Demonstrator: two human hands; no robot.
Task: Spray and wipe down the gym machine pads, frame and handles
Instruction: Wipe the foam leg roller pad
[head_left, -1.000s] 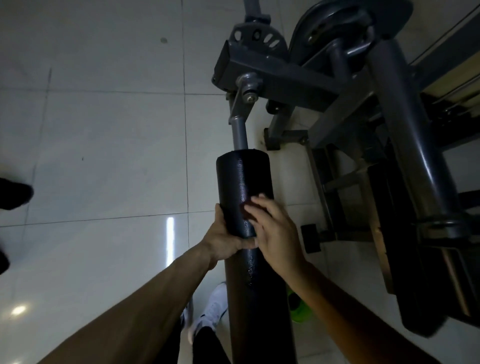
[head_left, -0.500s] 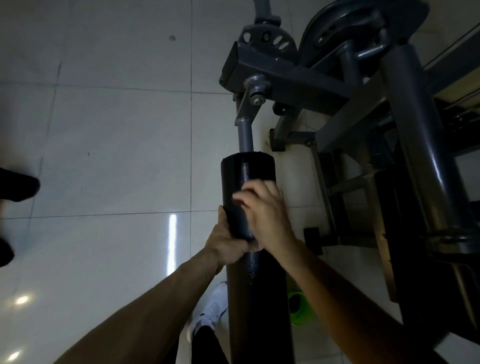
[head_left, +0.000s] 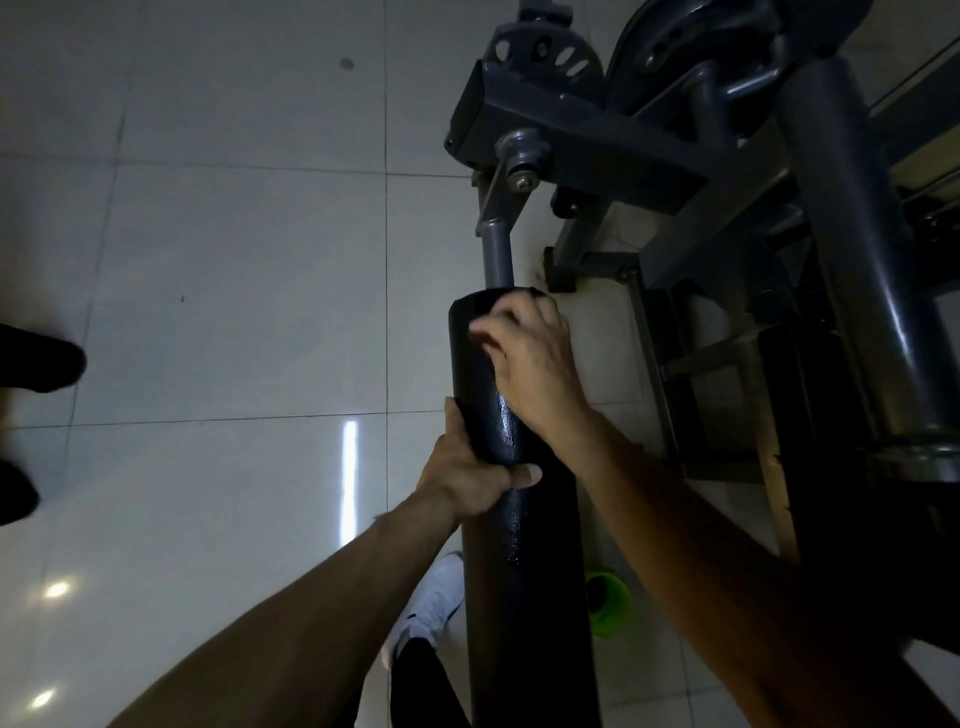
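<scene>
Your left hand (head_left: 467, 467) wraps the black roller pad (head_left: 524, 571) partway along its length, thumb lying across the front and fingers round the back. Your right hand (head_left: 530, 364) sits higher, at the pad's far end, fingers bent over the curved surface. They are blurred, and you cannot tell whether they pinch anything beneath them. The pad is a long, thick cylinder in dark, finely grained covering, glossy with speckled highlights near your left thumb. It runs from the bottom edge of view up to a smooth grey steel shaft (head_left: 497, 257), which joins the machine's grey frame (head_left: 597, 135) of square beams and round tubes. Glossy pale floor tiles (head_left: 234, 312) lie underneath, with a white shoe (head_left: 431, 608) and a bright green object (head_left: 610, 608) beside the pad.
</scene>
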